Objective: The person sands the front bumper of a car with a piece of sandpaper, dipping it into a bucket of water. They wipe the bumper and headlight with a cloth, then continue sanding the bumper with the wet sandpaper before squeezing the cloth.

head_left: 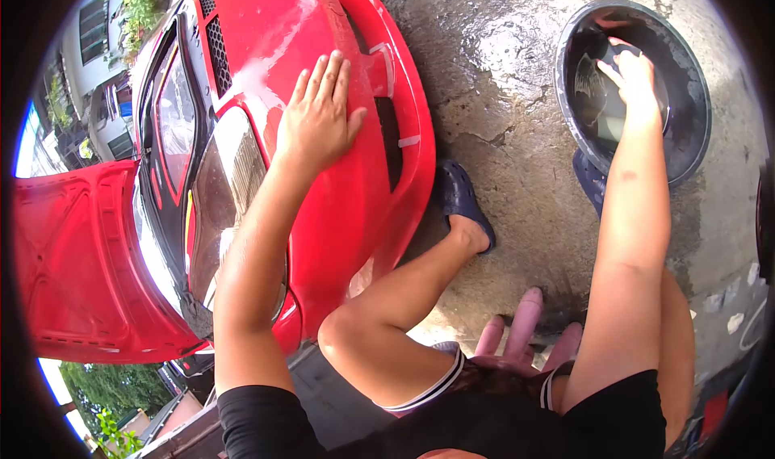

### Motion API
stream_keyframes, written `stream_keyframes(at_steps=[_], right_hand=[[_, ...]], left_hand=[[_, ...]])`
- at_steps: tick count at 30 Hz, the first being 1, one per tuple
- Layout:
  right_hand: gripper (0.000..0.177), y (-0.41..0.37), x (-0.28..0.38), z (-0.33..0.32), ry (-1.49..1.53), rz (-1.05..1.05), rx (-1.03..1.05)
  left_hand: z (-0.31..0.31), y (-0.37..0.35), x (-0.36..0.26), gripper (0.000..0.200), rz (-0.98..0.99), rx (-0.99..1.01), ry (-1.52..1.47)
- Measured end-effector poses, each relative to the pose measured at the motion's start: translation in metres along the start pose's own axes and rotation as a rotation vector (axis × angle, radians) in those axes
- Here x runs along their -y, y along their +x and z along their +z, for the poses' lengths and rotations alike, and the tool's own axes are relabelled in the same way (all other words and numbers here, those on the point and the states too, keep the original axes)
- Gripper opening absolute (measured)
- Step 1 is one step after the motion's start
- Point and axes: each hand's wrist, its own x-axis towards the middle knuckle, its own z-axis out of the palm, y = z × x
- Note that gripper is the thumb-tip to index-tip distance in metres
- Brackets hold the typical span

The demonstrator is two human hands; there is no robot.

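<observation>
My left hand rests flat, fingers spread, on the wet front bumper of a red car, just beside the headlight. My right hand reaches down into a dark round basin of water on the ground, fingers together around something dark; what it grips is hard to make out. I am crouched, with one knee bent by the bumper and a foot in a blue clog on the concrete.
The car's hood stands open at left. Wet, cracked concrete surrounds the basin. Pinkish finger-like shapes show near my lap. Buildings and greenery lie beyond the car.
</observation>
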Motion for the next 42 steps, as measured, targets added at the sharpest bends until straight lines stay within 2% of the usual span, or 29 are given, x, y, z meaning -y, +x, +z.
stream_keyframes(at_steps=[2, 4, 6, 7, 8, 10, 11, 12, 14, 15, 16, 18, 19, 21, 22, 24, 26, 28, 29, 30, 32, 34, 37, 39, 42], right_hand=[[0.044, 0.007, -0.020, 0.003, 0.173, 0.227, -0.218], [0.043, 0.016, -0.044, -0.017, 0.393, 0.224, -0.163], [0.039, -0.003, -0.037, -0.009, 0.565, 0.218, -0.093], [0.037, -0.025, -0.019, 0.010, 0.618, 0.154, -0.049], [0.035, -0.060, 0.000, 0.037, 0.605, 0.018, -0.028], [0.035, -0.162, 0.027, 0.109, 0.420, -0.360, -0.109], [0.034, -0.207, 0.027, 0.137, 0.202, -0.621, -0.116], [0.033, -0.254, 0.031, 0.167, 0.188, -0.634, 0.019], [0.027, -0.313, 0.018, 0.210, -0.039, -0.543, 0.500], [0.026, -0.329, 0.006, 0.225, -0.094, -0.554, 0.624], [0.027, -0.336, -0.001, 0.233, -0.152, -0.560, 0.745], [0.030, -0.322, -0.013, 0.228, -0.231, -0.526, 0.778], [0.039, -0.305, -0.017, 0.221, -0.098, -0.285, 0.854], [0.052, -0.276, -0.020, 0.200, 0.252, 0.039, 0.848], [0.055, -0.267, -0.013, 0.191, 0.362, 0.100, 0.810], [0.057, -0.242, -0.030, 0.179, 0.342, 0.051, 0.836], [0.055, -0.245, -0.053, 0.187, 0.297, -0.085, 0.771], [0.055, -0.257, -0.084, 0.200, 0.312, -0.192, 0.697], [0.056, -0.267, -0.098, 0.202, 0.277, -0.189, 0.687], [0.057, -0.279, -0.119, 0.210, 0.194, -0.279, 0.641], [0.058, -0.318, -0.150, 0.217, -0.075, -0.448, 0.586], [0.064, -0.365, -0.173, 0.212, -0.262, -0.576, 0.674], [0.074, -0.437, -0.213, 0.205, -0.272, -0.667, 0.694], [0.081, -0.436, -0.222, 0.206, -0.311, -0.664, 0.735], [0.084, -0.360, -0.188, 0.243, -0.363, -0.790, 0.727]], left_hand=[[-0.015, -0.036, -0.021, 0.084, 0.011, 0.044, -0.043], [-0.029, -0.072, -0.045, 0.089, 0.066, 0.131, -0.076], [-0.030, -0.105, -0.062, 0.094, 0.147, 0.233, -0.077], [-0.032, -0.114, -0.064, 0.100, 0.183, 0.256, 0.010], [-0.034, -0.110, -0.058, 0.100, 0.195, 0.257, -0.030], [-0.035, -0.098, -0.040, 0.101, 0.227, 0.267, -0.108], [-0.034, -0.083, -0.033, 0.100, 0.205, 0.255, -0.098], [-0.029, -0.065, -0.024, 0.096, 0.177, 0.163, -0.079], [-0.013, -0.017, 0.003, 0.092, 0.148, 0.135, 0.066], [-0.001, 0.005, 0.021, 0.087, 0.141, 0.041, 0.064], [-0.006, 0.031, 0.026, 0.082, 0.037, 0.131, 0.024], [-0.006, 0.040, 0.026, 0.078, 0.020, 0.053, 0.032], [-0.003, 0.032, 0.020, 0.078, 0.057, -0.027, 0.060], [-0.013, -0.008, -0.005, 0.078, 0.104, 0.033, -0.052], [-0.023, -0.034, -0.019, 0.076, 0.146, 0.081, -0.116], [-0.030, -0.090, -0.045, 0.072, 0.340, 0.235, -0.147], [-0.014, -0.145, -0.064, 0.071, 0.520, 0.275, -0.009], [-0.014, -0.154, -0.061, 0.072, 0.547, 0.290, -0.041], [-0.016, -0.157, -0.056, 0.073, 0.559, 0.298, -0.058], [-0.017, -0.149, -0.049, 0.068, 0.586, 0.289, -0.085], [-0.026, -0.127, -0.036, 0.070, 0.452, 0.292, -0.197], [-0.033, -0.097, -0.005, 0.074, 0.249, 0.105, -0.145], [-0.010, -0.060, 0.067, 0.079, -0.090, -0.079, -0.107], [0.004, -0.053, 0.081, 0.084, -0.158, -0.148, -0.069], [0.002, -0.052, 0.078, 0.086, -0.168, -0.132, -0.035]])
